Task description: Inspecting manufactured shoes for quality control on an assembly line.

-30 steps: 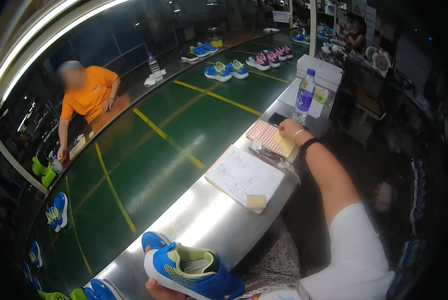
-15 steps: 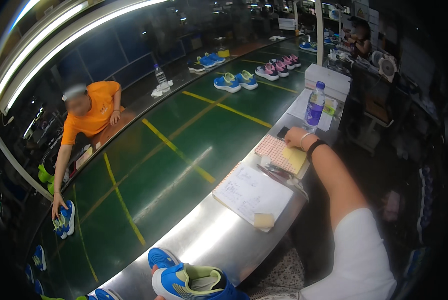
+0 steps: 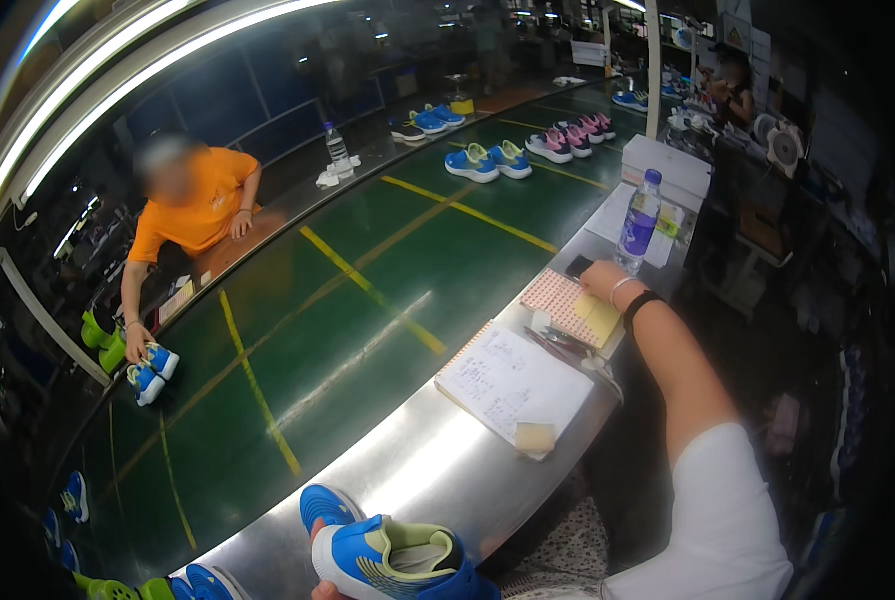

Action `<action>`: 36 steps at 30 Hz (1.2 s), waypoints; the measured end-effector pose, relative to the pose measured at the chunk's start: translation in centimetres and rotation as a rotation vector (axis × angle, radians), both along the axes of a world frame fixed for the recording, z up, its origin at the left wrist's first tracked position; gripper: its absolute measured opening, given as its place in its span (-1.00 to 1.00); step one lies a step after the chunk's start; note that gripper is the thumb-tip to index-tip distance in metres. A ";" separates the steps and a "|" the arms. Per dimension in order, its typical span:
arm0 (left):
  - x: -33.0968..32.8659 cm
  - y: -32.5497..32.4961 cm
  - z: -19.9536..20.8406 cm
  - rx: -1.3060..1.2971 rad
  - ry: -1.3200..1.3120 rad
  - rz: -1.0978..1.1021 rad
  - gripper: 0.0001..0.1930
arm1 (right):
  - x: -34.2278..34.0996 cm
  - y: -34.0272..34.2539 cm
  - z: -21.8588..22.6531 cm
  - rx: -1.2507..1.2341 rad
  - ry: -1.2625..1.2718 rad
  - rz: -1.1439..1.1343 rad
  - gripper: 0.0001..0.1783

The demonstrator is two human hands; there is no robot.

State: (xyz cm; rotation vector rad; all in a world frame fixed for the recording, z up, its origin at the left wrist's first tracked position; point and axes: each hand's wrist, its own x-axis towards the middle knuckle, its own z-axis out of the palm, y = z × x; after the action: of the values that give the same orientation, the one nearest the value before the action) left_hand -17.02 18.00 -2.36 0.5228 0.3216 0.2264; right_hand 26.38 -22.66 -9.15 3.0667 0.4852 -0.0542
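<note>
Left fingers (image 3: 326,591), mostly hidden and cut off by the lower edge, grip a blue, round-toed shoe (image 3: 360,566) with striped side, white sole and pale-green padded lining, just right of them; its heel runs out of view. Farther right, a spiral-bound white paper notebook (image 3: 508,375) lies on the shiny metal surface (image 3: 408,440). Right fingers (image 3: 594,281) curl over a red-patterned pink paper pad (image 3: 556,301); whether they pinch anything, I cannot tell.
</note>
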 end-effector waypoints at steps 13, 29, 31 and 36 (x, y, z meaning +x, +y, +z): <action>1.4 0.2 -1.4 0.185 0.012 -0.034 -0.25 | -0.3 1.3 0.6 -0.016 0.001 -0.059 -0.80; 0.4 0.4 0.4 0.408 0.066 -0.037 -0.03 | -7.5 7.6 4.3 0.481 -0.530 0.081 -0.85; -0.4 0.2 1.0 0.349 0.050 -0.005 0.02 | -11.8 11.6 7.9 0.766 -0.443 0.262 -0.87; -0.5 1.0 0.5 0.511 0.019 0.025 -0.04 | -23.1 19.3 14.9 1.015 -0.275 0.664 -0.94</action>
State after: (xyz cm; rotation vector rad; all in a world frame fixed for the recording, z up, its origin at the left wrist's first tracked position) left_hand -17.57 18.97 -1.86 1.0257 0.2883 0.3299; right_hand 3.24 -3.37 5.77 3.4115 1.9624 0.8599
